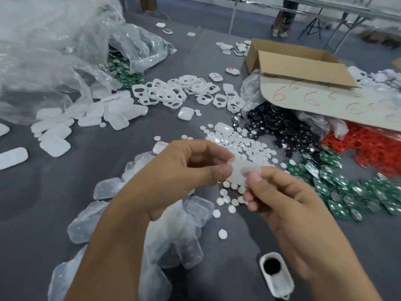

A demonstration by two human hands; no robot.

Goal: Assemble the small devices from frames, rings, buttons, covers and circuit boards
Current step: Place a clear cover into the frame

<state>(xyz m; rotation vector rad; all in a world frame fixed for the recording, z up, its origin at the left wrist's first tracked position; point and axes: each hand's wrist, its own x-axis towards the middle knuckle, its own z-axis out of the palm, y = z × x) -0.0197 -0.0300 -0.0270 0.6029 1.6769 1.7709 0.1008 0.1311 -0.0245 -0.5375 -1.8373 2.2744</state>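
Pinching translucent cover (240, 168) between left grip (173, 170), right grip (288, 203).

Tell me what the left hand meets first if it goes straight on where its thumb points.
The left hand pinches a blurred white piece; right behind it comes the right hand, likely its thumb. Depth is unclear.
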